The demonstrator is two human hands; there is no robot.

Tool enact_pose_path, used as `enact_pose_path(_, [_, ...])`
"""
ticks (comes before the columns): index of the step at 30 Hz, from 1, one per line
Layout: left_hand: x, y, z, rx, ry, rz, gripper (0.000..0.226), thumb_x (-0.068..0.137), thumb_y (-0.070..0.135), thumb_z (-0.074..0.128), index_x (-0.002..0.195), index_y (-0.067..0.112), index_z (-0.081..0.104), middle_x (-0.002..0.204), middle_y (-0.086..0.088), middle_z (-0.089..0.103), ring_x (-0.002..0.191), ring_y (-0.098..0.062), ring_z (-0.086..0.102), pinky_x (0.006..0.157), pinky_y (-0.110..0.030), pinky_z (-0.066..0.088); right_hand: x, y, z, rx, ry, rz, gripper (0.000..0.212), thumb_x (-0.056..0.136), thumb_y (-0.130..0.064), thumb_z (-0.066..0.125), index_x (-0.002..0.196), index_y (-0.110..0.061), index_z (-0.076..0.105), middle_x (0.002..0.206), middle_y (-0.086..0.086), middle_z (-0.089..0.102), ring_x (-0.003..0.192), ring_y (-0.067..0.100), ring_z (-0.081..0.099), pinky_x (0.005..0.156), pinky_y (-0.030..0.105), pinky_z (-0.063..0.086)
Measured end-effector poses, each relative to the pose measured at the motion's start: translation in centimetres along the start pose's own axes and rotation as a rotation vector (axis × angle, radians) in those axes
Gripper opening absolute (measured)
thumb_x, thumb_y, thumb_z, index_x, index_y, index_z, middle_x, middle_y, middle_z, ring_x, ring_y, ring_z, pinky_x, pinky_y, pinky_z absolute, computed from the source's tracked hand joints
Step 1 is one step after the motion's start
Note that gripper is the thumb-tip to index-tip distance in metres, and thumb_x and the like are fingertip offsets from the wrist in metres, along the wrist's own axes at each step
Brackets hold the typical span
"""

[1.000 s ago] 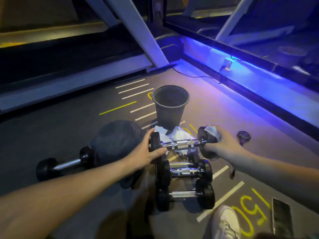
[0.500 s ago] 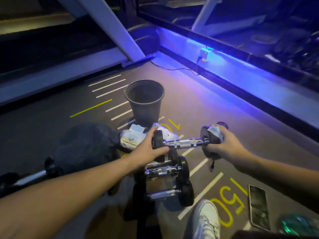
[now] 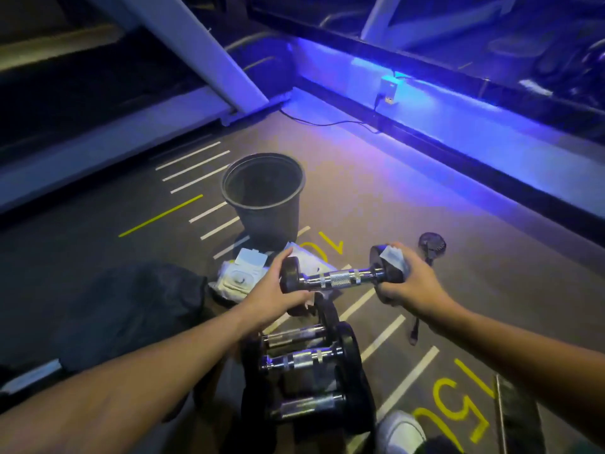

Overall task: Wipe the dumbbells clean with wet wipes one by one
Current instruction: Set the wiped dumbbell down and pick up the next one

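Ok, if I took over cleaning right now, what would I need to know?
Left hand: gripping the left head of the raised dumbbell, holding it steady.
Right hand: pressing a wet wipe against the right head of that dumbbell.
Where things are: the open wipes pack lies on the floor behind the left hand, the black bin stands just beyond it, and three more dumbbells lie stacked below the hands.
Done: hard to tell which are already clean.
Left: finish this head, probably the handle and other head, then the rest, one by one.
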State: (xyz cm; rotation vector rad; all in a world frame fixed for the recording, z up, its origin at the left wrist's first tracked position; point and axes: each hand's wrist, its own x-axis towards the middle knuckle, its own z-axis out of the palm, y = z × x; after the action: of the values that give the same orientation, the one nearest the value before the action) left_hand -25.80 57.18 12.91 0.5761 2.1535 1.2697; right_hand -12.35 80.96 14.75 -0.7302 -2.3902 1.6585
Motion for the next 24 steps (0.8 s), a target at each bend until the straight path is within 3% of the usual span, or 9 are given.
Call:
enact_pose_path(2, [1.5,-0.6,0.1,0.009,-0.011,-0.017,0.088,0.084,-0.003,0.073,0.153,0.024,0.024,0.124,0.005,0.058,0.084,0.022,0.058,0.07,-0.001,0.043,0.9,1.2,0.4,0.034,0.02,0.027,0.046,0.059,0.003,0.066,0.097,-0.023,0.059,0.069,0.005,0.06,0.054,0.012,0.053,0.048,0.027,0.045])
enact_pose_path(7, [5.7,-0.3,1.9,0.11,-0.081,-0.031,0.074,0.085,0.0,0.069,0.134,0.038,0.029,0.1,0.006,0.058,0.073,0.001,0.055,0.066,-0.005,0.044,1.9,5.4,0.1,0.065,0.109,0.083,0.06,0.055,-0.006,0.066,0.111,-0.026,0.059,0.082,0.008,0.064,0.061,0.019,0.055,0.052,0.03,0.05])
enact_pose_path(10, [8.2,0.2,3.9,0.146,-0.17,-0.051,0.085,0.079,0.004,0.069,0.151,0.023,0.028,0.095,0.002,0.061,0.071,-0.002,0.056,0.066,-0.01,0.046,1.5,7.4,-0.8,0.035,0.237,0.111,0.065,0.061,0.0,0.07,0.117,-0.029,0.058,0.093,-0.009,0.065,0.073,0.015,0.06,0.062,0.028,0.052])
enact_pose_path(13, [10.9,0.4,6.4,0.228,-0.258,-0.044,0.094,0.078,0.002,0.067,0.157,0.023,0.021,0.08,0.006,0.058,0.061,-0.006,0.054,0.058,-0.017,0.045,0.5,9.2,-1.3,0.053,0.336,0.134,0.066,0.063,-0.001,0.069,0.116,-0.038,0.054,0.097,-0.014,0.065,0.082,0.012,0.06,0.073,0.028,0.05])
enact_pose_path(16, [12.8,0.8,8.7,0.283,-0.351,-0.015,0.092,0.078,-0.002,0.064,0.156,0.028,0.025,0.094,0.001,0.063,0.059,-0.009,0.054,0.057,-0.018,0.045,-0.3,11.3,-1.4,0.075,0.426,0.193,0.07,0.069,0.007,0.071,0.114,-0.042,0.05,0.097,-0.014,0.064,0.083,0.014,0.061,0.073,0.019,0.049])
enact_pose_path(19, [14.2,0.7,10.7,0.325,-0.419,0.018,0.088,0.072,0.003,0.066,0.151,0.027,0.035,0.112,-0.003,0.06,0.067,-0.006,0.057,0.062,-0.02,0.051,-1.1,13.3,-1.4,0.092,0.469,0.271,0.074,0.068,0.004,0.072,0.122,-0.04,0.048,0.101,-0.016,0.063,0.089,0.018,0.064,0.081,0.036,0.056])
enact_pose_path(22, [15.4,-0.3,12.3,0.363,-0.448,0.057,0.084,0.066,0.008,0.065,0.144,0.031,0.043,0.117,-0.007,0.061,0.088,-0.019,0.062,0.08,-0.034,0.055,-1.5,14.7,-0.9,0.127,0.502,0.347,0.076,0.061,-0.016,0.072,0.124,-0.05,0.044,0.109,-0.009,0.062,0.095,0.02,0.064,0.085,0.044,0.056])
enact_pose_path(24, [16.1,-1.3,13.0,0.408,-0.465,0.075,0.082,0.07,-0.002,0.067,0.143,0.03,0.045,0.119,-0.007,0.059,0.098,-0.021,0.06,0.084,-0.026,0.051,-1.5,16.0,-0.1,0.142,0.511,0.395,0.079,0.055,-0.028,0.068,0.128,-0.046,0.043,0.113,-0.001,0.062,0.096,0.022,0.064,0.087,0.046,0.055])
